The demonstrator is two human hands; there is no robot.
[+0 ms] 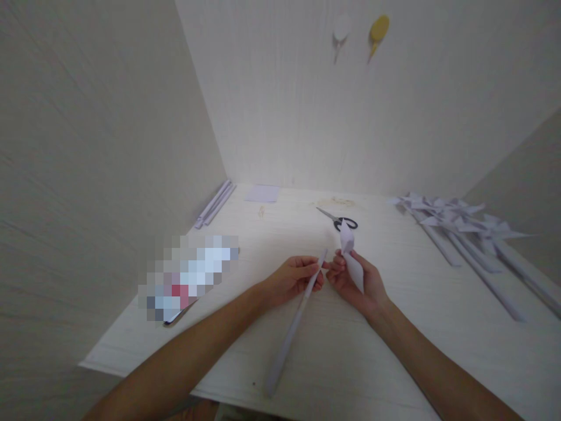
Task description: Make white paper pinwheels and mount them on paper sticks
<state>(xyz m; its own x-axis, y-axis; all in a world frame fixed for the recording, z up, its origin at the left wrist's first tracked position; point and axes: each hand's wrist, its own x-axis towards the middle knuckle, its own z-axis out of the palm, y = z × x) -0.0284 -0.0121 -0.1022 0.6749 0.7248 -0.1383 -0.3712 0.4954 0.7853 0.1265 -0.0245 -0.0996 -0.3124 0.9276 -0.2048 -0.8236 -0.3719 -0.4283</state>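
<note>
Head view: left grip (298, 278) pinches a long rolled paper stick (293, 327) near its top; right grip (355, 280), just beside, clasps a folded, creased paper piece (352, 260) above the pale wood-grain counter (394, 351); black-handled scissors (339, 220) lie beyond.

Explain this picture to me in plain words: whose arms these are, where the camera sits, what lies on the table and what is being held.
There is no machine here. The one picture comes from a camera worn on a person's head, looking forward and down, so the two bare arms are that person's own. The left hand pinches a long rolled paper stick near its top end; the stick slants down toward the near table edge. The right hand holds a folded white paper piece. On the pale table lie black-handled scissors, a small square paper sheet, spare paper sticks by the left wall, and a pile of finished paper pinwheels at the right. A blurred-out object lies at the left.
</note>
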